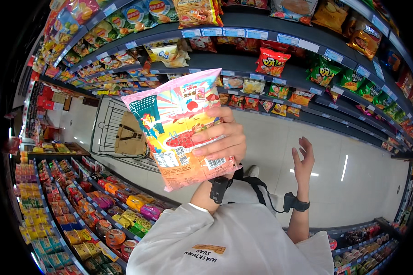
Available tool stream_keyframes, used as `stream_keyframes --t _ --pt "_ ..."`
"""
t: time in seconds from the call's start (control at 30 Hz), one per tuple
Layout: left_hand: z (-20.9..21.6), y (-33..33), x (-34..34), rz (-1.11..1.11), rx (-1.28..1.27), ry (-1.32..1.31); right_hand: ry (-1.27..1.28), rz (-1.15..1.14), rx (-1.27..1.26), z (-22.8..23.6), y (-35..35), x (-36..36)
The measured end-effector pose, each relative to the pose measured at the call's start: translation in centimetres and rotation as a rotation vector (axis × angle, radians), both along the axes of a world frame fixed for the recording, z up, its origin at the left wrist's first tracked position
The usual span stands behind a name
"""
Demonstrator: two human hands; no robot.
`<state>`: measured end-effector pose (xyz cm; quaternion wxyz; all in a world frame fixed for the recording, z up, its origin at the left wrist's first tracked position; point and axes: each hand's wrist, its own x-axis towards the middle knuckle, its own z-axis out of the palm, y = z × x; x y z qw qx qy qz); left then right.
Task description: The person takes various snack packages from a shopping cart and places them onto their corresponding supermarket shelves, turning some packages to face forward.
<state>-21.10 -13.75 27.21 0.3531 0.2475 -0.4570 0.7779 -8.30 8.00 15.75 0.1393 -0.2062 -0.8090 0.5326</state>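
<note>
My left hand [222,137] grips a pink snack bag [179,133] by its right side and holds it up before my chest. Its fingers lie across the bag's printed front; the thumb is hidden. The bag is puffed and tilted, with a colourful cartoon picture, a barcode and a sealed upper edge. Out to the right, my right hand [303,161] is raised over the aisle floor, holding nothing, fingers apart. Each wrist wears a black strapped device, the left one [220,189] partly below the bag and the right one [296,202] joined to a dark cable.
Long shelves [243,27] of bagged snacks with price tags curve across the far side. A wire shopping cart [108,123] holding a tan bag [129,133] stands on the left. Sloping racks of packets [73,201] fill the lower left; more shelves [362,247] stand at lower right.
</note>
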Motion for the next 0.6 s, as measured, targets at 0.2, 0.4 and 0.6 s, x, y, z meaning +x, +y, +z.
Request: stream_keyframes --t 0.2,0.4,0.6 --pt "-0.5 -0.8 -4.2 -0.065 0.113 0.099 0.004 -0.046 0.103 1.7 -1.3 -2.6" --pt "-3.5 -1.7 -6.6 0.546 -1.638 0.081 0.476 -0.007 -0.31 7.8 -5.0 -5.4" --pt "-3.7 0.5 -10.1 0.798 -1.992 0.524 0.281 0.1 -0.387 9.7 -6.9 -9.8"
